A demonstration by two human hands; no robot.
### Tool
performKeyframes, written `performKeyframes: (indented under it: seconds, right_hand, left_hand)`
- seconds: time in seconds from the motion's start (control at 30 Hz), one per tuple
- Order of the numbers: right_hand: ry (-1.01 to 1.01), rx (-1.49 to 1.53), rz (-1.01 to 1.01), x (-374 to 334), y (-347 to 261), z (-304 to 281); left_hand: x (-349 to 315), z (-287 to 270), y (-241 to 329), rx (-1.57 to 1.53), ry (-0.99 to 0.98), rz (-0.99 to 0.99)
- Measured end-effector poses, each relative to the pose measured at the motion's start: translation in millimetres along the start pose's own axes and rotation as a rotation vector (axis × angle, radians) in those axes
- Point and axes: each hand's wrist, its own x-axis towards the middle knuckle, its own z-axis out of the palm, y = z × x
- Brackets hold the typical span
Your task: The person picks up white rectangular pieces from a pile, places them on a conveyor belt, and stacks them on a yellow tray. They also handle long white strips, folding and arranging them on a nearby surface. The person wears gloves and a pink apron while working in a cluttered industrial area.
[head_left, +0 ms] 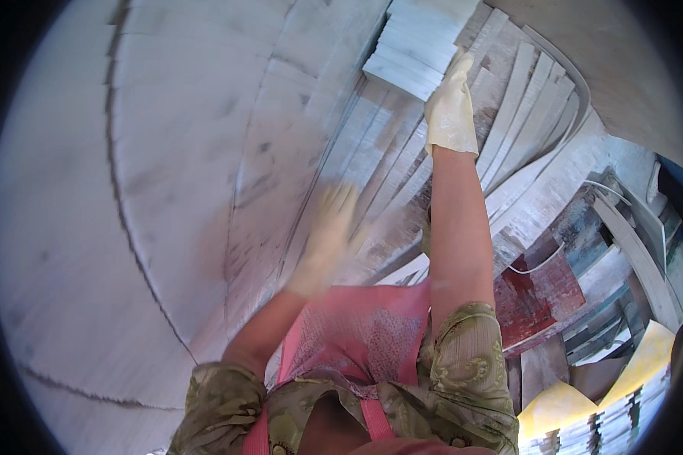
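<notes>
My right hand [451, 114], in a pale cream glove, reaches far forward with its fingers stretched out. It lies against the right side of a stack of white-grey flat pieces [410, 49]; what they are made of I cannot tell. My left hand [330, 235], in a similar glove, is smeared by motion. Its fingers look extended and the thumb apart, with nothing visible in it. It hovers near long grey-white strips [372, 144] lying side by side.
Large stacked grey-white sheets [182, 144] fill the left side. More narrow strips [527, 114] lie beyond my right arm, bordered by a curved band [577, 68]. Lower right are a red-stained board [539, 292], scrap pieces [637, 250] and yellow-topped stacks [561, 406].
</notes>
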Motion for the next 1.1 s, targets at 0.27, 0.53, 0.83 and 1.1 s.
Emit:
performKeyframes:
  seconds: [0.27, 0.53, 0.83, 1.1]
  right_hand:
    - [0.073, -0.091, 0.098, -13.6, -15.8, 28.4]
    - [0.100, -0.339, -0.034, -5.8, 12.6, -10.4]
    - [0.026, -0.944, 0.096, 33.7, 74.3, -20.3]
    - [-0.054, 0.036, 0.167, 47.6, 59.1, -36.5]
  left_hand:
    - [-121.1, 28.8, -50.4, -0.230, -0.140, -0.458]
    - [-131.7, 41.3, -74.7, -0.417, -0.064, -0.448]
    - [-166.8, 48.8, -77.5, -0.465, -0.144, -0.682]
    - [-173.9, 42.9, -79.5, -0.572, -0.117, -0.619]
